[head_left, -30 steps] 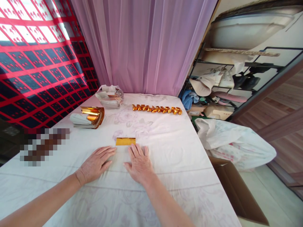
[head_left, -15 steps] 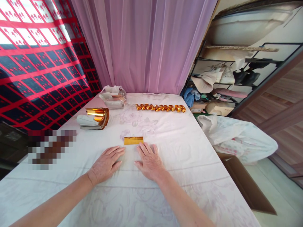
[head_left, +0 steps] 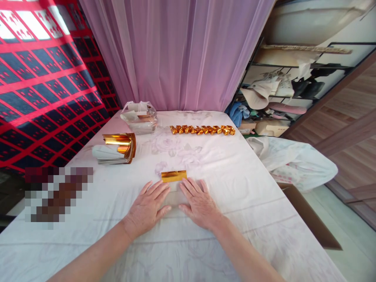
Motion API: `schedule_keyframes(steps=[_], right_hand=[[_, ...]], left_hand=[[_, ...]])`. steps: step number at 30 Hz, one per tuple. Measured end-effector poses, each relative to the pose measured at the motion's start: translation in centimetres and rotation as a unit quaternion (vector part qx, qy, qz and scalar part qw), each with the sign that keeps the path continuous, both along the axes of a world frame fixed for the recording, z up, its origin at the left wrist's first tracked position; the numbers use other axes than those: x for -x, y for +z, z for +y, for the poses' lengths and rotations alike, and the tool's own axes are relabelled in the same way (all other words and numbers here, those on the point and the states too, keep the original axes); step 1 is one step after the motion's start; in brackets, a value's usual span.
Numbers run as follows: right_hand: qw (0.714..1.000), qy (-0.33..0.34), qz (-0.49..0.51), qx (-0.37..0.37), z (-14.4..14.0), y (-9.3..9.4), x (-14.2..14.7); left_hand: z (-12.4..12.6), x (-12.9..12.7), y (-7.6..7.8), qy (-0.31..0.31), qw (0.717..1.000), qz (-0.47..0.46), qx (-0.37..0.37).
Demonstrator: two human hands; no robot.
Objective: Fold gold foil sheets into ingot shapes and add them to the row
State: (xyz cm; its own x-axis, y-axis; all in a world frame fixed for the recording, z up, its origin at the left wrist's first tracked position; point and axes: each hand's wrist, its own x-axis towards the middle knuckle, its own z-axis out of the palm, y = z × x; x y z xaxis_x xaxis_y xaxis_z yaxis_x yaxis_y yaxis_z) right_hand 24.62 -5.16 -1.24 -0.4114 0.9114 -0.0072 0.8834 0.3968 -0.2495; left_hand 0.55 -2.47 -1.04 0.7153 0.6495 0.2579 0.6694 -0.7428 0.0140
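Note:
A strip of shiny gold foil paper [head_left: 174,176] lies flat on the table, its long side running left to right. A pale area shows just below it, between my hands; I cannot tell for sure whether that is part of the same sheet. My left hand [head_left: 149,205] rests palm down with fingers stretched, fingertips by the strip's lower left edge. Also flat and spread, my right hand [head_left: 199,203] has its fingertips at the strip's lower right corner. Neither hand grips anything.
A stack of gold foil sheets [head_left: 117,149] curls at the left. Behind it stands a clear plastic bag [head_left: 139,119] of papers. A row of folded gold pieces [head_left: 202,130] lies at the back of the floral-covered table [head_left: 235,188]. Right of the table are a cardboard box [head_left: 311,219] and a shelf.
My left hand has moved right and closer to the strip, its fingertips reaching the lower left edge. The right hand stays at the lower right corner. The camera view has shifted slightly.

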Motion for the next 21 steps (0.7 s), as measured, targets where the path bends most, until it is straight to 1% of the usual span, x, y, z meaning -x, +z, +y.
schedule_keyframes(steps=[1, 4, 8, 10, 14, 18, 21], right_hand=[[1.0, 0.0, -0.001, 0.003, 0.0, 0.0, 0.0], [1.0, 0.0, -0.002, 0.008, -0.1, -0.1, -0.1], [1.0, -0.015, -0.008, -0.012, -0.5, -0.1, 0.2], [1.0, -0.007, -0.007, -0.023, -0.7, -0.2, 0.5], [1.0, 0.019, 0.003, -0.014, -1.0, -0.1, 1.1], [1.0, 0.011, 0.01, -0.01, -1.1, -0.1, 1.2], [1.0, 0.004, 0.009, -0.005, -1.2, -0.2, 1.1]], left_hand=[[-0.1, -0.6, -0.2, -0.004, 1.0, 0.004, 0.003], [-0.3, -1.6, -0.8, 0.013, 1.0, 0.011, 0.018], [-0.4, -1.6, -1.3, 0.009, 1.0, 0.012, 0.021], [-0.5, -1.5, -1.3, 0.007, 1.0, 0.01, 0.019], [-0.6, -1.4, -1.2, 0.007, 1.0, 0.004, 0.021], [-0.7, -1.3, -1.0, -0.007, 1.0, 0.006, 0.025], [-0.7, -1.1, -0.8, -0.014, 1.0, 0.015, 0.01]])
